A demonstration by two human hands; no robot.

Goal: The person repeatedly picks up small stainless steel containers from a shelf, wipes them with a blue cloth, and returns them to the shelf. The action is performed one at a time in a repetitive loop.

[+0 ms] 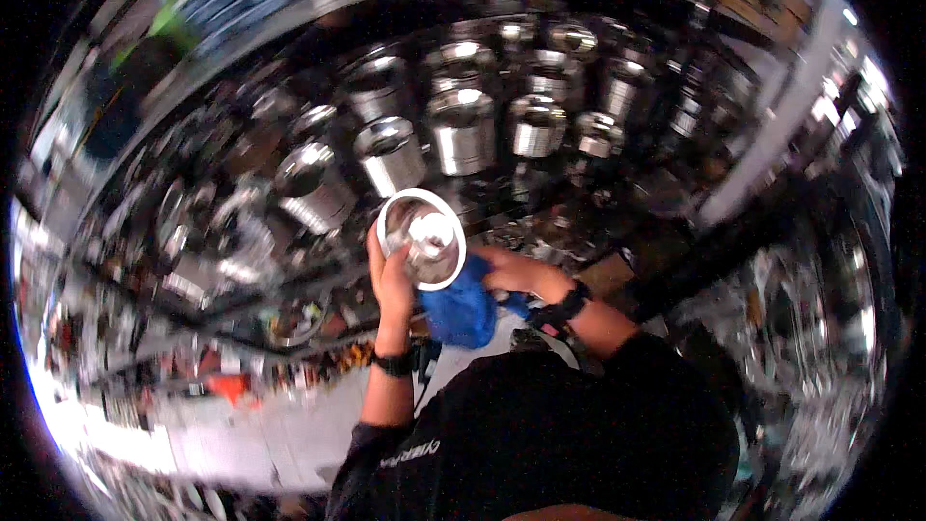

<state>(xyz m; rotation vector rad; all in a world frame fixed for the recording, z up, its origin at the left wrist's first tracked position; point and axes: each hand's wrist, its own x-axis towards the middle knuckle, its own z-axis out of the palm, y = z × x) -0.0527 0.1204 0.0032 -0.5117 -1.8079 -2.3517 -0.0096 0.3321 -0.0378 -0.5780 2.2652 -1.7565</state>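
My left hand (392, 281) grips a round, shiny steel vessel (423, 271) by its left side, the thumb over the bright rim. The vessel is tilted so that its glossy inner face shows; whether it is a bowl or a lid I cannot tell. A blue cloth (463, 311) hangs just below and to the right of it. My right hand (527, 276) holds this cloth close against the vessel's right side. Its fingertips are partly hidden behind the cloth and the rim. Both hands are over the near edge of a crowded shelf.
Several steel canisters (464, 137) stand in rows on the dark shelf ahead. Wrapped metal goods (249, 239) lie at the left. A pale upright post (778, 137) rises at the right. Below left, the light floor (246, 441) shows beside a red-orange item (230, 387). Much is blurred.
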